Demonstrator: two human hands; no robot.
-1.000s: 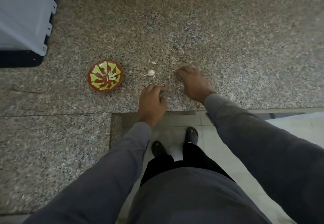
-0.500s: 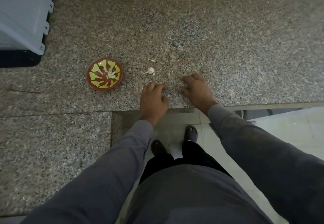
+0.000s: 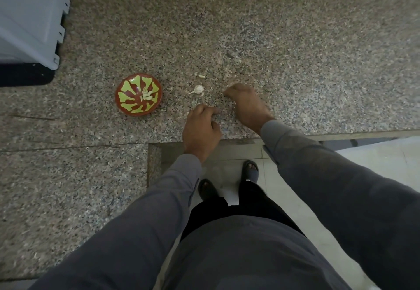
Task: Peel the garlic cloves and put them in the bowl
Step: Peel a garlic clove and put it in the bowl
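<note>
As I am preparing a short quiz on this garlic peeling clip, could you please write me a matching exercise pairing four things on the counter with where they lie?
Things:
1. peeled cloves
2. garlic bulb
3. bowl
4. grey crate

Places:
A. at the counter's far left corner
B. on the granite, left of the garlic bulb
C. inside the bowl
D. on the granite, between the bowl and the right hand

Pairs: 1-C, 2-D, 3-B, 4-A
</note>
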